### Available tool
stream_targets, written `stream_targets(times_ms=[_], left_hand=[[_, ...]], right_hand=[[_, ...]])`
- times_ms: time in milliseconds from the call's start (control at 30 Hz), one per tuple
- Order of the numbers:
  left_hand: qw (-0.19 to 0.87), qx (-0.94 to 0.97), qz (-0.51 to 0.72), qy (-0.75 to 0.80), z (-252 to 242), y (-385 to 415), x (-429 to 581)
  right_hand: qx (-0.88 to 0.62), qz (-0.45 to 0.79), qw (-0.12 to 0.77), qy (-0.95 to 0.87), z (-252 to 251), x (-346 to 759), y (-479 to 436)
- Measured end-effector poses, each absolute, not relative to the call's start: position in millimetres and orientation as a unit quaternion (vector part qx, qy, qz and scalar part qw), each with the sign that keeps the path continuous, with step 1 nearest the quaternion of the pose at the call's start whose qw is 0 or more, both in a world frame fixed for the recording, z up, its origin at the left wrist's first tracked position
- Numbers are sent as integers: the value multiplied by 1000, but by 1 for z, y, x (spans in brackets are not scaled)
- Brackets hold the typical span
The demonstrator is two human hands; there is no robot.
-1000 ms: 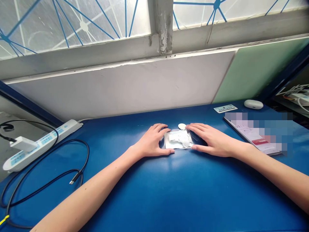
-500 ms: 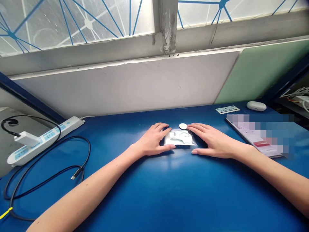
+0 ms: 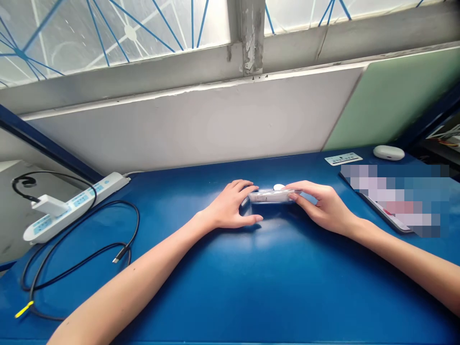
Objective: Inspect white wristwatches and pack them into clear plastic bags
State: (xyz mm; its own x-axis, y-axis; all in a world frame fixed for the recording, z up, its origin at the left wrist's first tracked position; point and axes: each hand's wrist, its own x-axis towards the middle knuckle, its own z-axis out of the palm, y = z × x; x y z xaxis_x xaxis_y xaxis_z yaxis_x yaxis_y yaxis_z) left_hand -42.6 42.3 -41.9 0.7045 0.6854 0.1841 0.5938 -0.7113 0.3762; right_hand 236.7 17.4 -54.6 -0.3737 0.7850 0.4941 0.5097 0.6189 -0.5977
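Observation:
Between my hands a clear plastic bag [image 3: 271, 195] with white contents is tilted up, its near edge raised off the table. My right hand [image 3: 321, 206] pinches the bag's right end between thumb and fingers. On the other side, my left hand [image 3: 230, 206] rests with fingers spread and thumb apart, its fingertips beside the bag's left end; whether they touch it I cannot tell. A round white disc [image 3: 279, 187] lies just behind the bag, partly hidden by it.
At left a white power strip [image 3: 77, 203] holds a white charger [image 3: 51, 205] with a coiled black cable [image 3: 82, 268]. To the right lie a phone [image 3: 388, 206], partly pixelated, a card [image 3: 343, 159] and a white earbud case [image 3: 388, 153]. A wall borders the blue table [image 3: 251, 292].
My right hand has closed its thumb and fingers on the bag and tipped it up from lying flat. My left hand has barely moved. The view has shifted slightly.

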Motion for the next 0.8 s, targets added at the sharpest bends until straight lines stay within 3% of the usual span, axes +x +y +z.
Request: stream_targets(times_ms=[267,567,800], left_hand=[[139,909,177,351,-42,40,-43],[186,911,194,313,-41,41,-47],[166,922,165,309,-40,40,-45]], right_hand=[[-426,329,413,-735,-53,232,12],[-467,323,386,-727,-51,234,17],[-475,263,358,-760,-56,236,21]])
